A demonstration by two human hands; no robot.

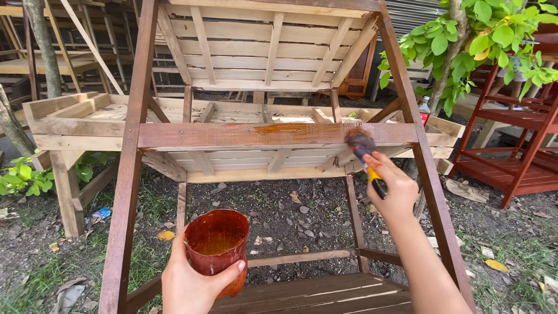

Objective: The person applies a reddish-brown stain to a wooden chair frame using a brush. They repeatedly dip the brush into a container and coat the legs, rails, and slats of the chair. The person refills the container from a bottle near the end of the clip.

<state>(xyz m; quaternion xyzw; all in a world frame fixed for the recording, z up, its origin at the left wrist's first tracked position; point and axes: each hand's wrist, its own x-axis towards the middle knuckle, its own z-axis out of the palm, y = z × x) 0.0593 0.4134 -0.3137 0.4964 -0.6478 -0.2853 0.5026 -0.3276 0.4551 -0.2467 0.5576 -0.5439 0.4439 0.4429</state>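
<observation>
Your left hand (189, 279) wraps closed around the stained cup (216, 250), kept low and near, so your right hand (395, 189), fisted on the brush (365, 152), reaches the crossbar (244, 135).

Open gap below the right hand (395, 189); crossbar (273, 135) blocks just above, slanted post (415, 134) hems its right.

cup (216, 247) left, before rack (273, 135) | brush (363, 150) on crossbar, right
</observation>
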